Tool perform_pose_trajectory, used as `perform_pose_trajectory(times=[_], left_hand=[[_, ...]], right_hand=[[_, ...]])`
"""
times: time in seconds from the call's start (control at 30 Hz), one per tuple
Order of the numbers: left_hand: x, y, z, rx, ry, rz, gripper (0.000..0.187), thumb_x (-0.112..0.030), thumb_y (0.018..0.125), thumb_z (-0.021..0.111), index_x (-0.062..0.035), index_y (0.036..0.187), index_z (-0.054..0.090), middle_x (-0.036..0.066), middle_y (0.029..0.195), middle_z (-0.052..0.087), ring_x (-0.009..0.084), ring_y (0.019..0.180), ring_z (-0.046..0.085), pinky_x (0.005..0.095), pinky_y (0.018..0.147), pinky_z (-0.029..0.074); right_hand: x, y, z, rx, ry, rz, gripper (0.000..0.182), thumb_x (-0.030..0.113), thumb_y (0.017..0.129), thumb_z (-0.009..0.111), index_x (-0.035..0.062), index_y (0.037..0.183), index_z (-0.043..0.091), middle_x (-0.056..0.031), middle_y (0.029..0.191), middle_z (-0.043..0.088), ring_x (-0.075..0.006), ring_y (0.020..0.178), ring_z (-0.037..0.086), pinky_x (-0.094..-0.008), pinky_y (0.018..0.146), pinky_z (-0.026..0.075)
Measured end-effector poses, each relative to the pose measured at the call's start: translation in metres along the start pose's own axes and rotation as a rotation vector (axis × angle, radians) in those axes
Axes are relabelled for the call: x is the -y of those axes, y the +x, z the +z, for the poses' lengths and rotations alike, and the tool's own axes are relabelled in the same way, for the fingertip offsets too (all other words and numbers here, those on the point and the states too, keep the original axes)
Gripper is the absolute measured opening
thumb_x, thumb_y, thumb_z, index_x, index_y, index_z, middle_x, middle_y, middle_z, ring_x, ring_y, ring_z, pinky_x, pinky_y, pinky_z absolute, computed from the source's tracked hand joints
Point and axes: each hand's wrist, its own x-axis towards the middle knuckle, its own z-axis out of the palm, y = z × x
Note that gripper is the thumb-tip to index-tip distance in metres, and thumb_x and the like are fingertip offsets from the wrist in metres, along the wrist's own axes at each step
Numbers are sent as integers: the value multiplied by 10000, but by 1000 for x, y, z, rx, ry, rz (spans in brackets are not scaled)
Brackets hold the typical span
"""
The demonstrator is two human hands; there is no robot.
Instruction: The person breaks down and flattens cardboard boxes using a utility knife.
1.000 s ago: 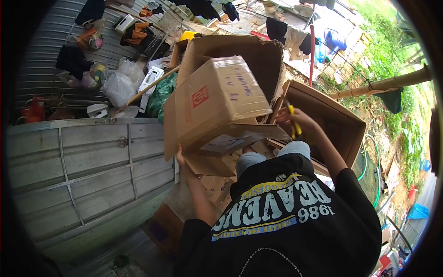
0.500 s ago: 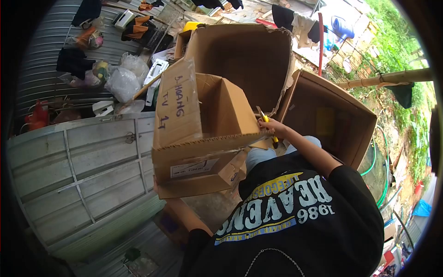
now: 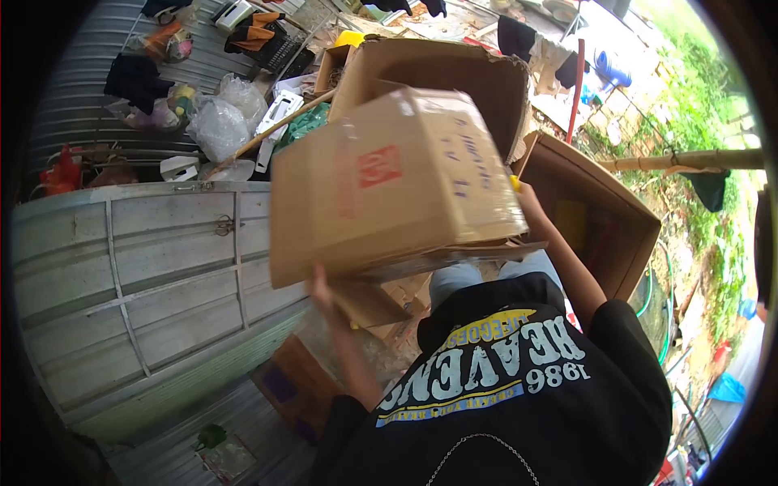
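Observation:
A brown cardboard box (image 3: 324, 202) with a red printed mark and handwritten letters is tilted up in front of me, smeared by motion. My left hand (image 3: 321, 288) grips its lower left edge; the fingers are blurred. At the box's right side is my right hand (image 3: 531, 209), closed round a yellow box cutter (image 3: 515, 184), of which only a yellow end shows. That hand also seems to touch the box, but its fingers are mostly hidden. Loose flaps (image 3: 369, 301) hang under the box.
Behind stands a large open cardboard box (image 3: 356, 77), with another open box (image 3: 604, 211) at right. A pale metal panel (image 3: 170, 275) lies left. Plastic bags (image 3: 219, 134) and a wooden stick (image 3: 284, 121) are beyond it. A brown carton (image 3: 296, 377) sits lower left.
The box has been turned over: its open inside faced me before, and now a closed outer face does. My left hand has come up; my right hand has moved right with the box cutter.

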Motion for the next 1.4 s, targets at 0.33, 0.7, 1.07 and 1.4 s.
perform_pose_trajectory(times=[0.33, 0.7, 1.07, 1.4], left_hand=[[77, -75, 58, 222, 739, 643, 283, -165, 876, 432, 95, 960, 505, 230, 810, 557, 317, 787, 550, 370, 704, 413], [84, -53, 69, 1189, -225, -105, 622, -166, 806, 539, -79, 1331, 217, 99, 1242, 418, 219, 1025, 493, 323, 861, 391], [118, 147, 117, 611, -738, -394, 625, -283, 817, 544, -67, 1321, 245, 100, 1322, 305, 208, 1182, 334, 314, 973, 265], [44, 224, 100, 789, 109, 407, 695, -451, 833, 467, -65, 1339, 189, 89, 1371, 212, 192, 1262, 200, 293, 985, 228]], right_hand=[[190, -49, -2, -304, -680, -309, 246, 177, 782, 589, -17, 933, 589, -75, 744, 617, -121, 674, 560, -261, 564, 453], [168, 148, 114, 87, -865, -281, 340, 372, 802, 518, 55, 885, 606, -149, 617, 577, -235, 585, 592, -352, 547, 429], [191, 130, 102, 539, -973, -183, 397, 323, 650, 713, 54, 910, 579, -5, 658, 543, -72, 543, 477, -230, 474, 387], [125, 173, 133, 729, -986, -95, 372, 269, 570, 777, 37, 792, 590, -32, 670, 566, -125, 655, 507, -274, 635, 403]])
